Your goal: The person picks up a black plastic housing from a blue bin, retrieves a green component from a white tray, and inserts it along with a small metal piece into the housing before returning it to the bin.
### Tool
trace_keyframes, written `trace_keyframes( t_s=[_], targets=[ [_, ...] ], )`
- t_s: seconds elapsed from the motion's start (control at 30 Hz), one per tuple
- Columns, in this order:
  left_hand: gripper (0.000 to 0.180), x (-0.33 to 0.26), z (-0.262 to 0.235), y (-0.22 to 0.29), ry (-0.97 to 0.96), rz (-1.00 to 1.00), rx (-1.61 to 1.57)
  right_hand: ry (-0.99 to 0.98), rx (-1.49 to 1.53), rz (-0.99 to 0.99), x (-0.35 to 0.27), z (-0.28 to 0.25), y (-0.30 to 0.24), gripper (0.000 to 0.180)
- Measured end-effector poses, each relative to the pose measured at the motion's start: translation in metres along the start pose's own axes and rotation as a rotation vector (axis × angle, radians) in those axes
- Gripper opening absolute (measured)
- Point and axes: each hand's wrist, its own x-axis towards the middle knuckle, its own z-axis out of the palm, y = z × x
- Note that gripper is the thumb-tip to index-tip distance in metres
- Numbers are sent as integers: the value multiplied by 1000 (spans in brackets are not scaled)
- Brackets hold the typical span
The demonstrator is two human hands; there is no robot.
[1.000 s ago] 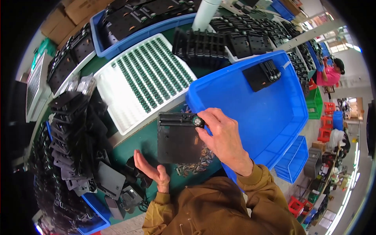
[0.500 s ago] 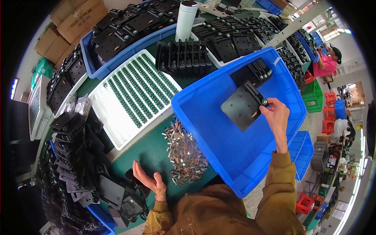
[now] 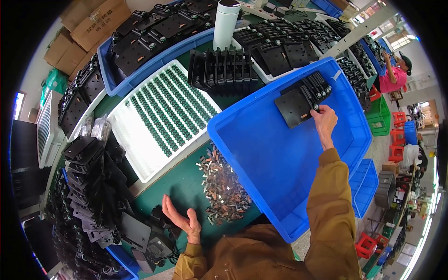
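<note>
My right hand (image 3: 326,124) reaches into the blue plastic bin (image 3: 275,168). Its thumb and fingers pinch the edge of a flat black plastic plate (image 3: 291,108), beside a small round silvery part. The plate lies against a row of similar black plates (image 3: 319,86) in the bin's far right corner. My left hand (image 3: 184,220) hovers palm up, fingers apart and holding nothing, over the green tabletop (image 3: 163,189). Next to it is a heap of small metal and copper-coloured pieces (image 3: 224,191).
A white tray (image 3: 130,149) with rows of small green-black parts stands left of the bin. Black housings (image 3: 86,186) are stacked at the left. Behind are upright black frames (image 3: 221,70), a white bottle (image 3: 225,25) and a filled blue tray (image 3: 114,88). A person in pink (image 3: 393,80) works far right.
My right hand has moved the black plate farther into the bin, up against the other plates. My left hand stays open in nearly the same place.
</note>
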Motion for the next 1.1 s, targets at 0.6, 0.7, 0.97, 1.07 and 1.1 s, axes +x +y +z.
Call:
trace_keyframes(
  t_s=[0.6, 0.7, 0.97, 1.07, 1.1],
  targets=[
    [74, 2, 1, 3, -5, -26, 33, 27, -27, 40, 14, 22, -13, 33],
    [73, 2, 2, 3, -6, -23, 41, 93, -117, -17, 13, 26, -5, 42],
    [71, 2, 0, 3, -19, -28, 72, 77, -47, 33, 2, 24, -13, 50],
    [70, 2, 3, 6, -18, -31, 58, 110, 89, 154, 0, 30, -3, 59],
    [70, 3, 3, 7, -19, -31, 52, 138, 211, 230, 1, 32, 3, 63]
  ],
)
